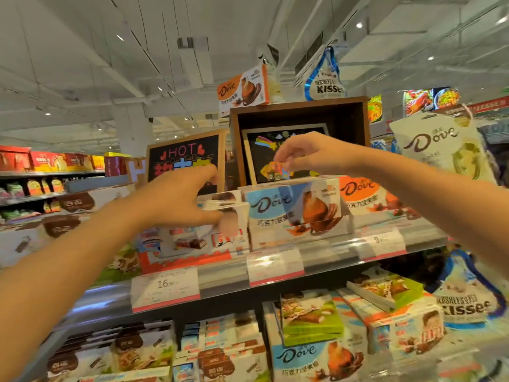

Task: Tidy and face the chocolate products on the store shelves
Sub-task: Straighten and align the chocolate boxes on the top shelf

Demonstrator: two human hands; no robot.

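A small colourful packet (277,169) is pinched by the right hand (308,153) at frame centre; the left hand (176,199), fingers spread wide, reaches the white boxes (228,213), which are best squared flush, labels forward.

The left hand (176,199) hides part of the white boxes (228,213); price labels (165,288) blur.

Bright, even store light under a wide-angle lens
Recessed ceiling spots (359,25) light everything; glare whitens the price tag covers (165,288); edges bow and smear, both forearms blurred, shadows faint
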